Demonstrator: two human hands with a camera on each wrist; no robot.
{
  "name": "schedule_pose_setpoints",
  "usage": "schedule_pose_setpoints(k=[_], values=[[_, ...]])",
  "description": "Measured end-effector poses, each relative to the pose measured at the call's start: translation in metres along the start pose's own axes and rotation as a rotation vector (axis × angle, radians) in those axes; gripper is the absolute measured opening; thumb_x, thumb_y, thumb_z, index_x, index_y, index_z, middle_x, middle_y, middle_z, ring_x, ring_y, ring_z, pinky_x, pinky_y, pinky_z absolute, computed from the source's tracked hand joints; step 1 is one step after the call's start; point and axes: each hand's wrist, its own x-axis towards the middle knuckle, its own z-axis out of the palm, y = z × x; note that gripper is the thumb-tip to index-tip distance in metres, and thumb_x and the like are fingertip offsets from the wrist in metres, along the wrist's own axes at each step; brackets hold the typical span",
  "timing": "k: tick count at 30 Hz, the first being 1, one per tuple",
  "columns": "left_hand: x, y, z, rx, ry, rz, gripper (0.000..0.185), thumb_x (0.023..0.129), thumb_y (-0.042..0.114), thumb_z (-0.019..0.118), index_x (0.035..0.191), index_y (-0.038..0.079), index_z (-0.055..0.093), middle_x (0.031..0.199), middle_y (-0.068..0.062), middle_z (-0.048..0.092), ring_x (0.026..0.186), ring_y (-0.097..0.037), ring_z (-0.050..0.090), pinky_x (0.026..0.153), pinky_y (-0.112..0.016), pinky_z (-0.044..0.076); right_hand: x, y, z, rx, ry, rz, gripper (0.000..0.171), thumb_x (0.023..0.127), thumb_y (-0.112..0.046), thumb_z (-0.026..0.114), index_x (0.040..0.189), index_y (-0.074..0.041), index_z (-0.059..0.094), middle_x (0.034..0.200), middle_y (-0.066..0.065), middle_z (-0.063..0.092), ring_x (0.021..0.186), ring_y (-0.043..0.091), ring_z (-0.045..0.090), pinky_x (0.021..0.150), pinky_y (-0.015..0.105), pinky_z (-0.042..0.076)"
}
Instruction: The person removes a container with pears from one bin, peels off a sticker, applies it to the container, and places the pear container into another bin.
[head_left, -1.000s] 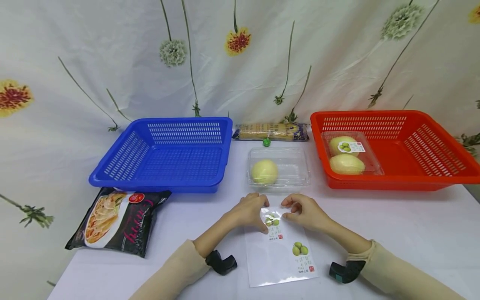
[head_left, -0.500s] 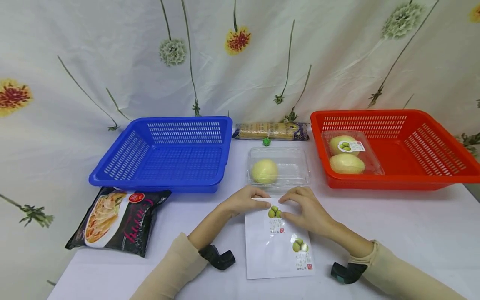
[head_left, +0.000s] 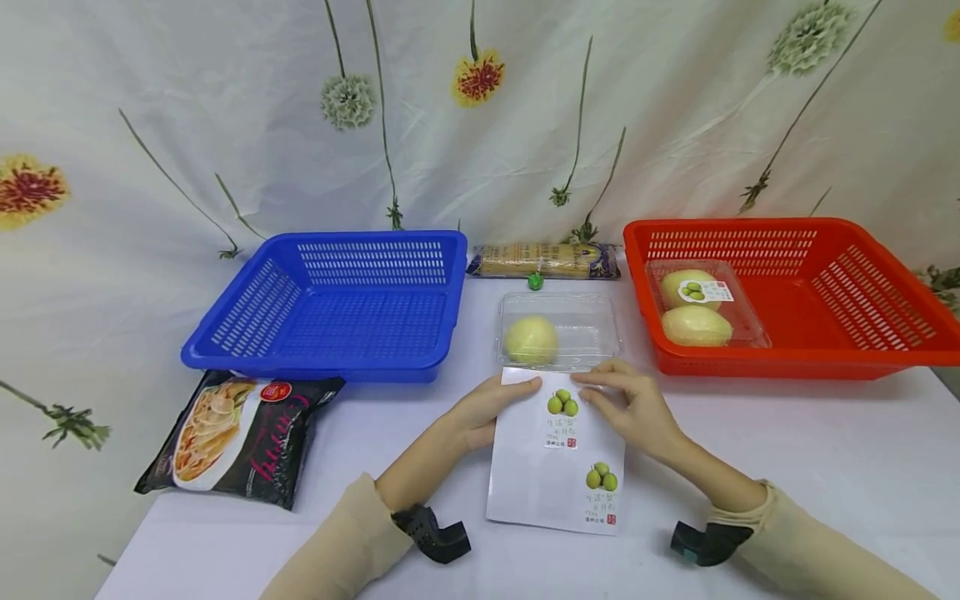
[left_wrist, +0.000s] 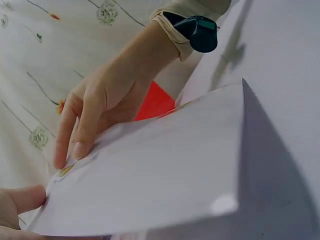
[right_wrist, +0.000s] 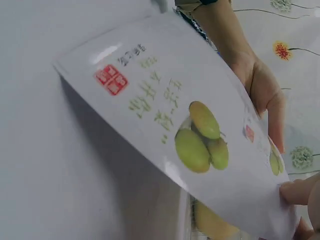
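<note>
A white sheet of stickers [head_left: 551, 492], printed with green fruit and writing, is tilted up off the table. At its upper left edge, my left hand [head_left: 480, 412] grips it, thumb on top and fingers underneath. My right hand [head_left: 637, 408] pinches the upper right edge, close to the upper sticker [head_left: 562, 417]. The lower sticker [right_wrist: 200, 140] shows large in the right wrist view, lying flat on the sheet. Just beyond the sheet is a clear plastic box [head_left: 588, 333] holding one pale yellow round fruit [head_left: 531, 340].
A blue basket [head_left: 337, 362] stands at the left, with a black food bag [head_left: 247, 442] in front. The red basket [head_left: 862, 308] at the right contains a labelled box of two fruits [head_left: 696, 325]. A noodle pack [head_left: 543, 261] lies at the back, behind a small green object [head_left: 536, 282].
Both hands have carried the sheet away from me, and its near edge has lifted. My left hand has shifted from the upper sticker's side to the sheet's left edge.
</note>
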Motion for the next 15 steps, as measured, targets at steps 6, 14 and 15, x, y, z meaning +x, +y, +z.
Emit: schedule_pose_setpoints(k=[6,14,15], values=[[-0.003,0.006,0.009,0.085,0.009,0.038,0.036,0.098,0.014,0.047,0.128,-0.004,0.047,0.103,-0.008,0.066,0.09,-0.018,0.066,0.08,-0.037,0.054,0.001,-0.004,-0.003,-0.119,-0.092,-0.006,0.04,0.075,-0.002,0.076,0.114,0.0,0.067,0.092,0.003,0.061,0.088,0.013,0.053,0.076,0.022,0.046],[-0.006,0.011,0.019,0.14,-0.057,0.072,0.037,0.1,0.011,0.04,0.134,-0.003,0.043,0.108,-0.01,0.063,0.091,-0.019,0.064,0.079,-0.037,0.055,-0.003,-0.01,0.0,-0.409,-0.126,-0.138,0.051,0.073,-0.016,0.079,0.12,-0.003,0.065,0.109,0.013,0.054,0.103,0.028,0.049,0.085,0.049,0.04],[-0.007,0.011,0.02,0.137,-0.051,0.073,0.036,0.1,0.011,0.039,0.134,-0.001,0.043,0.109,-0.01,0.063,0.091,-0.019,0.065,0.079,-0.037,0.055,-0.003,-0.009,0.001,-0.43,-0.105,-0.178,0.05,0.072,-0.015,0.079,0.118,-0.002,0.065,0.109,0.014,0.054,0.103,0.031,0.049,0.084,0.051,0.039]])
